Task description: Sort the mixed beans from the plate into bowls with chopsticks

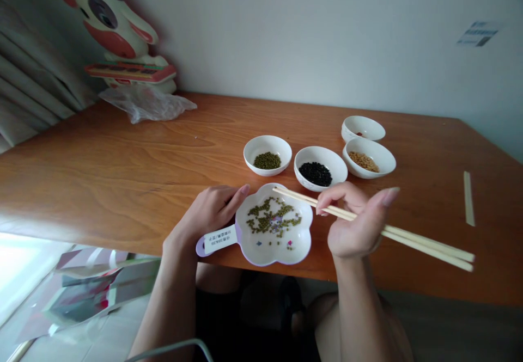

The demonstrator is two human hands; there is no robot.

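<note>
A white flower-shaped dish [267, 250] with a purple edge and a labelled handle [220, 239] lies at the table's front edge. Green mung beans [267, 220] are scattered over its patterned bottom. At the dish's left rim, my left hand [210, 207] is closed with its thumb against the edge; its other fingers are mostly hidden. My right hand [355, 223] grips a pair of wooden chopsticks [429, 245]. Their tips are close together over the dish's far rim, and no bean shows between them.
Behind the dish stand white bowls of green beans [267, 160], black beans [316, 174] and tan beans [363, 161]. Another bowl [370, 128] holds a few reddish bits. A pale strip [469, 198] lies right; a plastic bag [147, 105] and cow toy [122, 41] are back left.
</note>
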